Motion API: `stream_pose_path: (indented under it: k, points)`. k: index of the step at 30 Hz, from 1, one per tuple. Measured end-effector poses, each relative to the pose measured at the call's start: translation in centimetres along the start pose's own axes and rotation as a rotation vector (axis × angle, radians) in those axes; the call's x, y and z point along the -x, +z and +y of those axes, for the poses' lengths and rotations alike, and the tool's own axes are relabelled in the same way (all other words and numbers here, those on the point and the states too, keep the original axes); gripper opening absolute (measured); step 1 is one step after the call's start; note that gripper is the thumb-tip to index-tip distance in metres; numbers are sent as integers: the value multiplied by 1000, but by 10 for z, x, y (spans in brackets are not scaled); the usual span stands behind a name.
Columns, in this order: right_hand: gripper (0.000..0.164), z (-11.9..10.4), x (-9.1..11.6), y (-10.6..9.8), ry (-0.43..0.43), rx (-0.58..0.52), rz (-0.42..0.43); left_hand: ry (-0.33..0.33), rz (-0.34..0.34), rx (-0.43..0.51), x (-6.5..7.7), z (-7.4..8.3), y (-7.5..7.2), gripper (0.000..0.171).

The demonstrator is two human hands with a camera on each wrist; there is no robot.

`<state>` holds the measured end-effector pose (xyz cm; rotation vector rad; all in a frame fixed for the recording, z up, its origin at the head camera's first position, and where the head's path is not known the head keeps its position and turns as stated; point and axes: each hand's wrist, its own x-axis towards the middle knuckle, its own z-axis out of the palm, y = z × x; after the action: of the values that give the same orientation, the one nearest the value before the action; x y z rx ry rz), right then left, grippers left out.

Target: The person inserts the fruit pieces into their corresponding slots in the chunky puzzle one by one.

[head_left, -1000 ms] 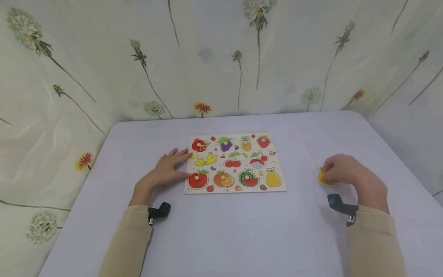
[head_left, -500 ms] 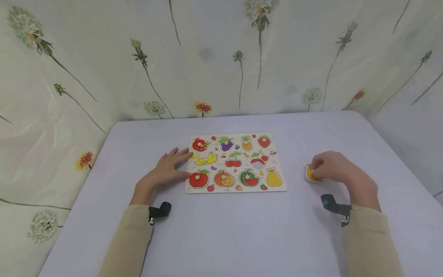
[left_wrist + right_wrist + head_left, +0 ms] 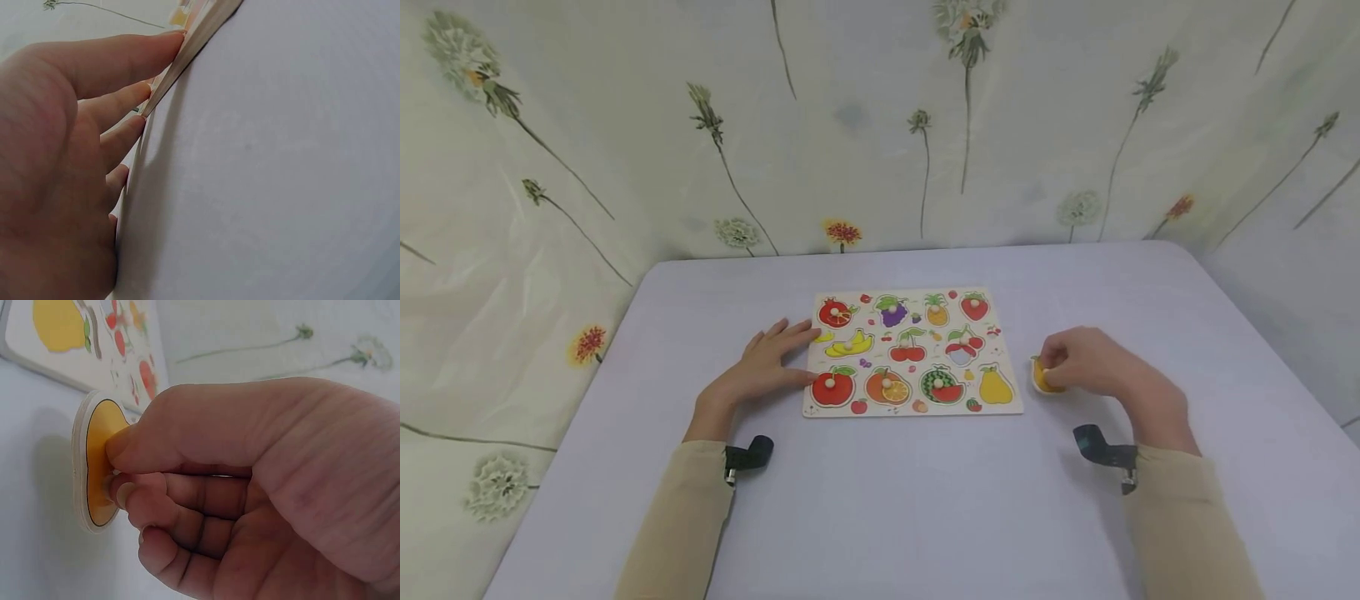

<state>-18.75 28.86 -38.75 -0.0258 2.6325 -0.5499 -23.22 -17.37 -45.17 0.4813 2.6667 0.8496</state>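
A wooden fruit puzzle board [image 3: 912,408] lies flat on the table, most of its fruits bearing small knobs. My left hand [image 3: 756,373] rests at the board's left edge, fingers spread; in the left wrist view its fingertips touch the board's edge [image 3: 181,65]. Just right of the board, my right hand [image 3: 1093,362] pinches a yellow pear puzzle piece [image 3: 98,469] between thumb and fingers. That piece stands off the table, and its knob is hidden by the fingertips. The yellow pear shape [image 3: 996,387] at the board's lower right shows no knob.
A white cloth covers the table [image 3: 910,500]. Behind it hangs a pale curtain [image 3: 850,150] printed with dandelions. Each wrist wears a dark camera mount, the right one [image 3: 1105,450] hanging low over the table.
My right hand has moved left with the pear piece, from the table's right side to near the board's right edge. The left hand has stayed at the board.
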Motion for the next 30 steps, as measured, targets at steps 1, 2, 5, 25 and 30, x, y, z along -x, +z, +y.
stream_pose_path:
  k: [1,2,5,25,30]
  points:
    - [8,-2,0,1,-6,-3,-1,0,1,-2,0,0,0,77]
    - [7,-5,0,2,-15,-3,-2,0,2,-3,0,0,0,77]
    - [6,-12,0,5,-39,-4,-5,-2,3,-5,0,0,1,77]
    - [5,-40,-7,22,-163,-16,-3,-8,9,-33,-2,-2,3,78]
    - [5,-44,-9,26,-161,-10,6,-9,9,-34,-3,-2,4,78]
